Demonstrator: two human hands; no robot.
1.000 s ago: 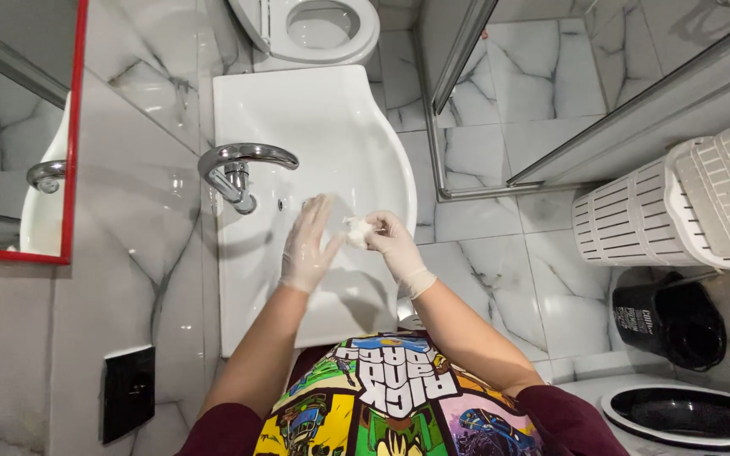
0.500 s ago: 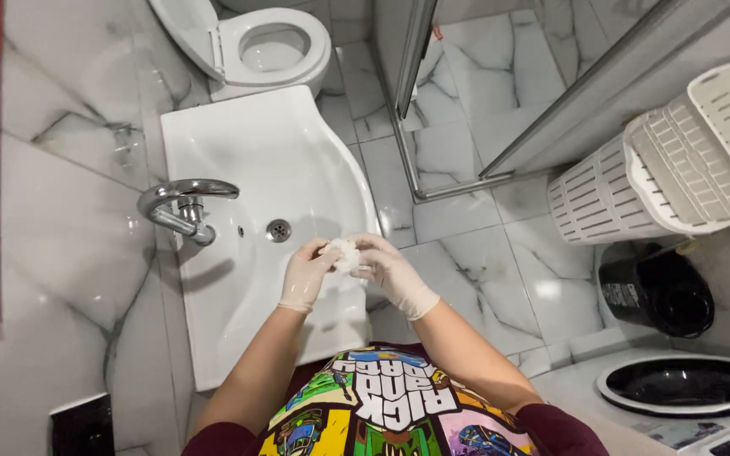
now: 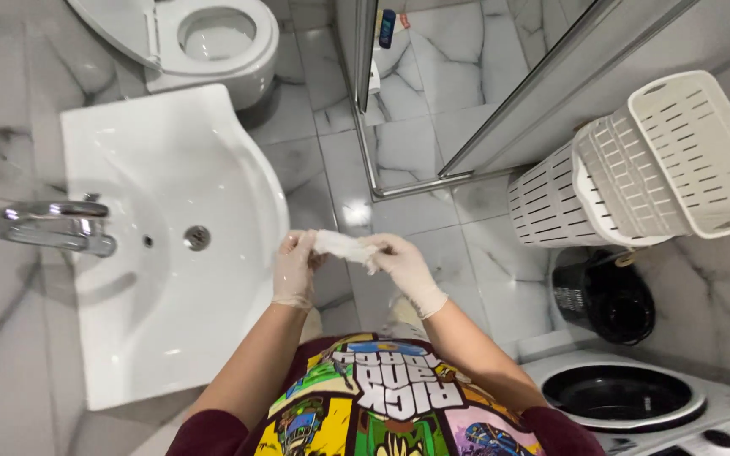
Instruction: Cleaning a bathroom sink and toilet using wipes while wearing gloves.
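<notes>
Held thing: small crumpled white wipe (image 3: 341, 245), stretched between both gloved hands
Long axis: left-right
Left hand (image 3: 295, 268): pinches left end
Right hand (image 3: 405, 268): pinches right end
Position: just beside white ceramic sink (image 3: 137, 338) rim

Both gloved hands (image 3: 348, 266) stretch white wipe (image 3: 344, 246) btw fingers, beside sink (image 3: 238, 152).

A white sink (image 3: 137, 338) sits at the left, with a chrome tap (image 3: 52, 226) on its far left edge and a round drain (image 3: 197, 237) in the bowl. A white toilet (image 3: 204, 42) stands beyond it. A glass shower door (image 3: 363, 51) rises over the marble floor (image 3: 483, 253). At the right stand two white slatted baskets (image 3: 635, 169), a small black bin (image 3: 603, 295) and a washing machine (image 3: 627, 397).
</notes>
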